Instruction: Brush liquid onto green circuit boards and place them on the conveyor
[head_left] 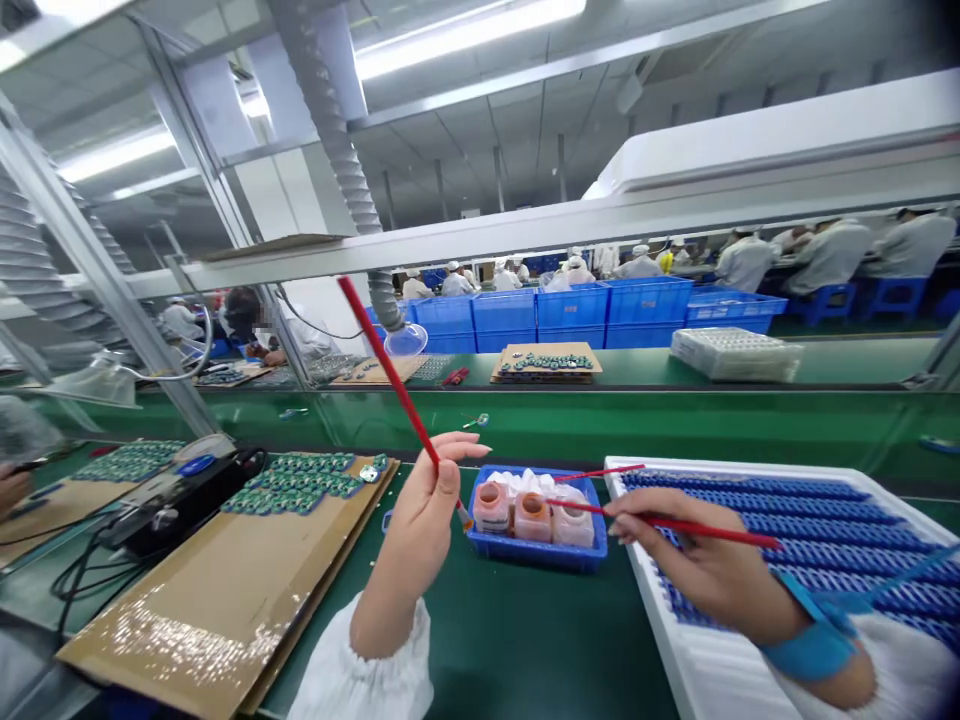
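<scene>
My left hand point(429, 510) pinches a long red brush point(390, 372) that slants up and to the left, its tip pointing down beside a small blue tray point(537, 550). The tray holds three small jars point(531, 515) with orange-brown contents. My right hand point(694, 560) grips a second red brush point(675, 524) that lies nearly level, its tip over the jars. A third red stick point(600, 472) rests across the tray's far edge. My right forearm, with a blue wristband point(814, 640), lies over a white tray of blue parts point(825, 540).
A cardboard sheet point(217, 600) with several small green circuit boards point(296, 485) lies on the left, next to a black device with cables point(172, 505). A green conveyor point(600, 425) runs behind. Blue crates point(570, 310), a white tray stack point(735, 352) and seated workers in white stand beyond.
</scene>
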